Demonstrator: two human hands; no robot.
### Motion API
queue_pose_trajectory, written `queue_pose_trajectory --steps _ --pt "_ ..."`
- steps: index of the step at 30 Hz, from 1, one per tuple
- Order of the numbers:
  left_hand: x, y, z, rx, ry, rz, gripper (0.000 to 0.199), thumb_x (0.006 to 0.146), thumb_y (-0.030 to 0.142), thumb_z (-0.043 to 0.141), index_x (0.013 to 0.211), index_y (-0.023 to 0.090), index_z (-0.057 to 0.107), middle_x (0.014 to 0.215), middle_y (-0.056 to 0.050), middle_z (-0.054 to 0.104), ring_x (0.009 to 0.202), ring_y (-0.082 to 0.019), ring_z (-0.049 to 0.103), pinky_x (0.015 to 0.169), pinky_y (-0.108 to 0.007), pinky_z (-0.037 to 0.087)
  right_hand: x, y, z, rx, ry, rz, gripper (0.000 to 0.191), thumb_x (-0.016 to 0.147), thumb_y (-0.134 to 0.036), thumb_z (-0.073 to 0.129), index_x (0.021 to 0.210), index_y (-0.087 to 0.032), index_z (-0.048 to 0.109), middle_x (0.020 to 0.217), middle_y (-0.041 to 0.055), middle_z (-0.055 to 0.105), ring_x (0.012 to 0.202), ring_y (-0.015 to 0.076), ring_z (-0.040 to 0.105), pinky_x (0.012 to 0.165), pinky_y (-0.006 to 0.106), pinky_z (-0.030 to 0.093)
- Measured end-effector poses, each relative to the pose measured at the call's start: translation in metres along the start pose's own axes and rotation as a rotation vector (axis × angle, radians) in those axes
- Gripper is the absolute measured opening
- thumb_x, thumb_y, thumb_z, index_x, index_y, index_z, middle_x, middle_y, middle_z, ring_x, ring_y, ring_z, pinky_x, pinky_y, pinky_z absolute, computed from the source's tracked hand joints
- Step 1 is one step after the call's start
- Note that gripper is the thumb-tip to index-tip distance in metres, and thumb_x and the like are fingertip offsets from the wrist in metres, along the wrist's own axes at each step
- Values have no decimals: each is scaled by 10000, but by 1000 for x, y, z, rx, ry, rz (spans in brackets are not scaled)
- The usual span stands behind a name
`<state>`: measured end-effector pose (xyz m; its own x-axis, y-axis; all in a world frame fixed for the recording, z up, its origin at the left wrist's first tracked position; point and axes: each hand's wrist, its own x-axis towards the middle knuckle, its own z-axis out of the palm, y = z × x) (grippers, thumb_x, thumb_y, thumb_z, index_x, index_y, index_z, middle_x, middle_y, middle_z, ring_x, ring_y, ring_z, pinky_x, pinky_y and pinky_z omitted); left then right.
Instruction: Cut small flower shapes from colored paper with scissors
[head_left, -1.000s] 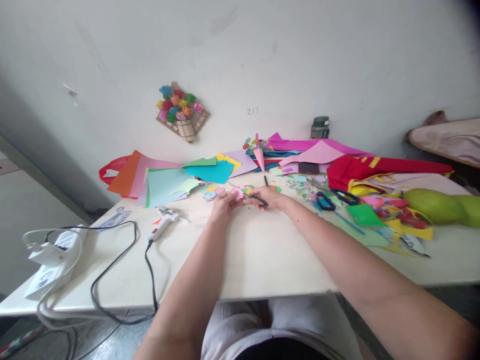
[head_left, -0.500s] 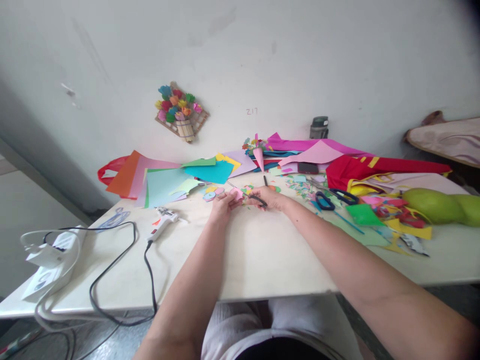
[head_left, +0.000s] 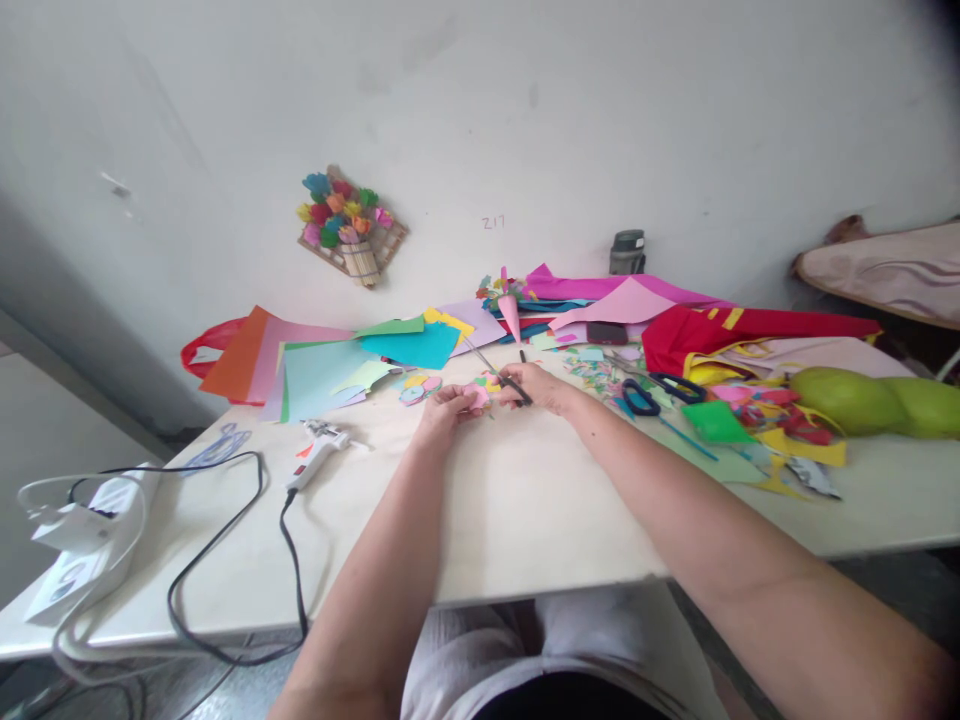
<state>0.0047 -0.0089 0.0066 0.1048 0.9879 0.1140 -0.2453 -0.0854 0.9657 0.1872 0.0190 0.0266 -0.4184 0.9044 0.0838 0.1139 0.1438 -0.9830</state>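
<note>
My left hand point(head_left: 450, 406) is closed on a small pink paper piece point(head_left: 477, 394) above the table. My right hand point(head_left: 525, 386) holds a pair of black-handled scissors point(head_left: 516, 388), its fingers wrapped round the handles. The scissors' blades point up and to the left, just beyond the pink piece. Small cut paper shapes point(head_left: 414, 390) lie on the table left of my left hand. Behind my hands stands a pink paper cone point(head_left: 508, 312) with coloured bits at its top.
Coloured sheets point(head_left: 322, 378) lie at the back left. A glue gun point(head_left: 321, 455) with its black cord and a power strip point(head_left: 94, 545) are on the left. Blue-handled scissors point(head_left: 641, 398), scraps, red cloth point(head_left: 675, 340) and a green object point(head_left: 855, 398) lie right.
The camera view has shifted slightly, moving the scene left. The scissors' blades now show more, pointing up beyond the pink piece. Both hands keep their hold.
</note>
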Motion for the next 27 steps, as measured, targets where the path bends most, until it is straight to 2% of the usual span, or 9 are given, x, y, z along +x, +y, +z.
queue_pose_trajectory --steps 5,10,13,16,19,23,27 --pt "-1 0 0 79 -81 -6 218 580 280 752 640 142 595 627 -12 634 549 -111 561 629 -272 481 -1 -4 -1 68 80 -70 271 594 -82 700 826 -133 569 514 -56 563 449 66 516 446 166 386" --pt "-2 2 4 186 -132 -42 196 586 279 736 635 141 606 626 -20 634 557 -111 555 594 -246 443 1 -5 2 159 26 -128 305 565 -68 692 830 -143 562 590 -46 603 535 76 555 535 186 416" --pt "-2 2 7 258 -140 -59 192 590 289 727 640 139 617 633 -28 637 554 -110 545 585 -242 430 1 -5 4 162 0 -143 310 550 -33 654 824 -140 557 562 -61 581 511 67 526 516 183 391" --pt "-1 2 8 309 -119 -52 200 591 308 720 649 143 625 656 -42 650 560 -120 551 561 -241 414 0 -7 6 144 23 -125 301 554 -14 608 827 -131 554 522 -67 558 475 64 493 478 179 362" --pt "-1 2 7 298 -81 -35 198 568 297 730 640 148 620 684 -46 662 600 -141 578 552 -240 407 -1 -11 8 140 106 -100 290 570 -14 594 830 -131 545 513 -65 550 471 68 492 469 180 367" --pt "1 2 6 209 10 -8 215 536 291 750 594 153 597 645 -29 645 621 -155 591 566 -251 429 -1 -12 11 126 213 -63 261 592 -18 600 818 -137 545 511 -68 534 461 64 489 450 176 368" --pt "2 2 5 100 65 21 232 542 315 760 609 151 610 649 -25 638 657 -162 612 616 -272 477 1 -9 14 137 216 -47 255 591 -38 638 811 -137 556 522 -66 537 450 61 486 443 176 379"
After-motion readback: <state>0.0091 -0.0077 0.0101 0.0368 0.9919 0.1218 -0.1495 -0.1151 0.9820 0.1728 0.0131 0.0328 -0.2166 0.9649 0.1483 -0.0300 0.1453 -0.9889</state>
